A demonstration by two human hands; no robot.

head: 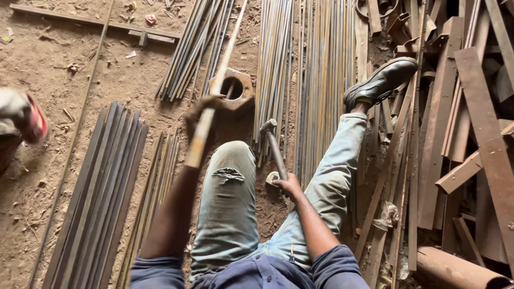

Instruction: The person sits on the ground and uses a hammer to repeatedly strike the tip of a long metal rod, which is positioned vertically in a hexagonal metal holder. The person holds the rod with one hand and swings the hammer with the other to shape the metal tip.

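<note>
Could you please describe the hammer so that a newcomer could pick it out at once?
Start at the person's two jean-clad legs on the dirt floor. Between the knees, the right hand grips a hammer by its handle. Unlike the long thin rods around it, it is short with a blunt head.

Blurring across the left hand and the long thin metal rod in it, top end running off the upper edge. Showing only partly at the left edge: a red-and-grey shoe. Cut at the bottom-right corner: a rusty brown pipe.
</note>
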